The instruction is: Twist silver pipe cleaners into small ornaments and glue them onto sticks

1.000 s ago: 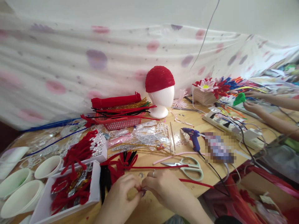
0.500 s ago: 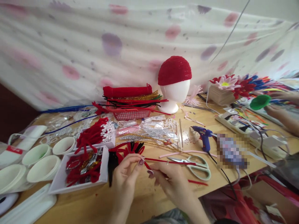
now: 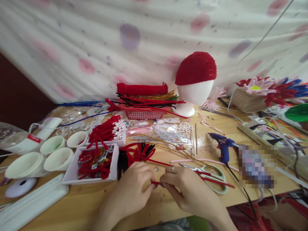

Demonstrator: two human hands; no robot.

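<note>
My left hand (image 3: 137, 186) pinches one end of a red fuzzy stem (image 3: 156, 183) near the table's front edge. Close beside it, my right hand (image 3: 185, 183), with a ring on one finger, is closed on the same stem, fingertips nearly touching the left ones. Red stem ends (image 3: 222, 183) stick out to the right of that hand, over the scissors (image 3: 214, 179) with pale green handles. Behind my left hand lies a bundle of red and black stems (image 3: 141, 152). How the stem runs inside my fingers is hidden.
White boxes (image 3: 114, 166) of red pieces and paper cups (image 3: 59, 159) stand left. A pink basket (image 3: 144, 113) and a foam head with a red cap (image 3: 197, 69) are behind. A blue glue gun (image 3: 223, 144) and power strip (image 3: 267, 141) lie right.
The view has shifted, moving the table items rightward. My hands have lowered and turned, backs now facing up, and their fingertips have come closer on the red stem.
</note>
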